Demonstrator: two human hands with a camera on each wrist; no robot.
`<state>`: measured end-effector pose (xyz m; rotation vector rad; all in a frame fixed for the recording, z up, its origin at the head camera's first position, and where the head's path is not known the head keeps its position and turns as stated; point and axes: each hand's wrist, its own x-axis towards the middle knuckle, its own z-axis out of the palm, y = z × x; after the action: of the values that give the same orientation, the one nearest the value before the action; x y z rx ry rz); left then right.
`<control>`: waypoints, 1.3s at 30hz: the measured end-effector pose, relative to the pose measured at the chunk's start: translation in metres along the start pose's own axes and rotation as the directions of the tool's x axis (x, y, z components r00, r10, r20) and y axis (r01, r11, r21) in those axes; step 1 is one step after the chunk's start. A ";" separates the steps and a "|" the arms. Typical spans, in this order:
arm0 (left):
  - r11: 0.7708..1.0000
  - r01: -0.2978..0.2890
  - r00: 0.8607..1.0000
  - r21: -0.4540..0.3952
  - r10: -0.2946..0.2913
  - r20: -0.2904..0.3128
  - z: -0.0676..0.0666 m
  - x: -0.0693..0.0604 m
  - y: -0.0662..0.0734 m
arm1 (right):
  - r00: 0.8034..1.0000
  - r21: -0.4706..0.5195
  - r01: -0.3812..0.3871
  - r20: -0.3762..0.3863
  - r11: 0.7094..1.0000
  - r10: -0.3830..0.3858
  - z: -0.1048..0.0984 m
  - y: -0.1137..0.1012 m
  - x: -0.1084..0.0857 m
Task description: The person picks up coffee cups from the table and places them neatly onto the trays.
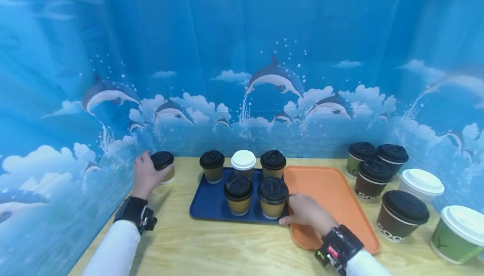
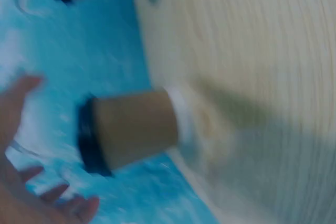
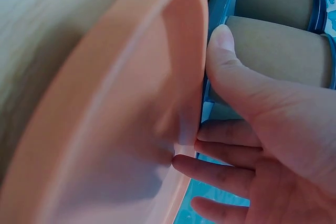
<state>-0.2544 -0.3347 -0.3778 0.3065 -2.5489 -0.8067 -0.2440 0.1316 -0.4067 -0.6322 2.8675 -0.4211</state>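
Observation:
At the table's left, my left hand (image 1: 144,176) is beside a brown cup with a black lid (image 1: 168,174). The left wrist view, blurred, has that hand (image 2: 34,184) with fingers spread, a gap between them and the cup (image 2: 137,127). My right hand (image 1: 308,214) rests at the right edge of a blue tray (image 1: 208,202), by the front right black-lidded cup (image 1: 272,209). In the right wrist view the hand (image 3: 278,140) has its thumb against or close beside a cup (image 3: 283,51); its extended fingers are at the orange tray's rim (image 3: 197,66).
Several other lidded cups stand on the blue tray, one with a white lid (image 1: 243,159). The orange tray (image 1: 321,183) lies right of it. Further right stand several brown, green and white cups (image 1: 401,217). A dolphin-print curtain (image 1: 234,57) hangs behind and at both sides.

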 end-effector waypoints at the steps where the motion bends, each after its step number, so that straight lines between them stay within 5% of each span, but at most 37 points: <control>1: 1.000 -0.010 1.000 0.000 0.010 0.017 0.002 0.006 -0.006 | 1.000 0.003 0.000 -0.001 1.000 0.000 0.000 0.000 0.000; 4: 1.000 -0.023 0.999 -0.002 0.023 0.048 0.009 0.017 -0.018 | 1.000 0.000 0.010 -0.007 1.000 -0.010 0.001 0.001 -0.001; 9: 0.999 -0.030 0.999 0.039 0.029 0.013 0.024 0.024 -0.026 | 1.000 -0.007 0.023 -0.019 1.000 -0.023 0.000 0.001 0.000; 16: 0.993 0.067 0.997 0.100 -0.062 -0.055 0.029 0.019 -0.028 | 0.999 -0.002 0.019 -0.031 1.000 -0.019 0.003 -0.002 0.001; 20: 0.993 0.076 0.995 0.091 -0.068 -0.079 0.028 0.021 -0.026 | 1.000 -0.002 0.002 -0.029 1.000 -0.002 0.001 -0.002 0.002; 33: 0.993 -0.083 0.983 0.085 0.096 -0.155 0.024 0.008 -0.032 | 0.999 -0.027 0.027 -0.043 0.999 -0.028 0.003 -0.003 0.000; 39: 0.977 -0.189 0.978 0.096 0.196 -0.073 0.012 -0.009 -0.011 | 0.998 -0.027 0.028 -0.051 0.999 -0.030 0.003 0.000 -0.002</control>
<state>-0.2512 -0.3349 -0.3962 0.1146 -2.4938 -0.5974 -0.2415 0.1321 -0.4093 -0.6779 2.9203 -0.4103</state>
